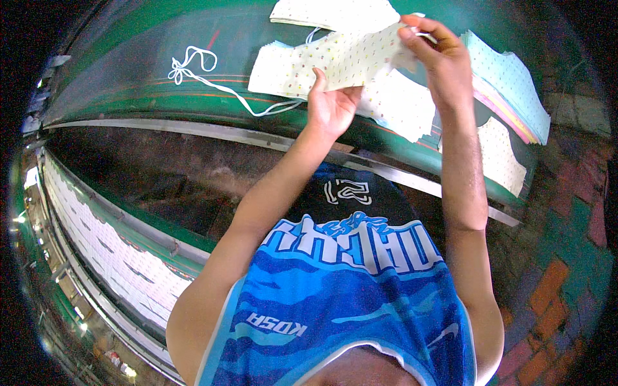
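Note:
My left hand [335, 109] holds a bundle of cream cut fabric pieces [328, 61] with small coloured dots. Its thumb lies on top while the fingers go underneath. At the bundle's right end, the fingertips of my right hand [444, 61] pinch the fabric's edge. Something thin and white shows at those fingertips, too small to make out. A white cord [248, 109] trails from beneath the bundle to a loose knot of loops on the left. Another stack of cream pieces [335, 14] lies just beyond, and more dotted white pieces [402, 109] lie under my hands.
Everything rests on a green tabletop [129, 83] with a pale metal front edge [212, 134]. To the right stands a fanned stack of blue, pink and yellow pieces [512, 83], with a cream piece [502, 154] nearer. Another table bearing patterned fabric [109, 251] is at lower left.

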Demonstrator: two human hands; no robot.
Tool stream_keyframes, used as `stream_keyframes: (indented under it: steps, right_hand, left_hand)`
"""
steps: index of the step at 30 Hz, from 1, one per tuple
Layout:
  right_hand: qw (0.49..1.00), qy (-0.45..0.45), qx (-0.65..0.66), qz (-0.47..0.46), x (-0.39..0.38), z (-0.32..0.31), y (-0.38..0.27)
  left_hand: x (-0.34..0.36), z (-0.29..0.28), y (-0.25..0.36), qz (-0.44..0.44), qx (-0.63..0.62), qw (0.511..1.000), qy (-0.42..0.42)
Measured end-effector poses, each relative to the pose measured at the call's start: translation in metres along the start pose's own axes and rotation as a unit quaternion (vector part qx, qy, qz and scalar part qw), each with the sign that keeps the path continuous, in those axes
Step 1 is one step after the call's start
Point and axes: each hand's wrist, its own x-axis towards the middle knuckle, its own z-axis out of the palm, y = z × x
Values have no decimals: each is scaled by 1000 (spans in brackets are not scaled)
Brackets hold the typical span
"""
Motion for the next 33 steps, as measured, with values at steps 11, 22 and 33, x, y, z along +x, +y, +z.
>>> stream_keyframes:
  steps: [11,22,33]
  right_hand:
    - [973,177,-133,65,-33,-81,7]
    - [986,154,24,65,-19,-109,74]
    - [972,95,-183,115,-56,-194,58]
  left_hand:
    - [33,-14,146,140,122,971,153]
    - [64,11,209,160,448,874,99]
    - [55,24,213,37,703,710,-21]
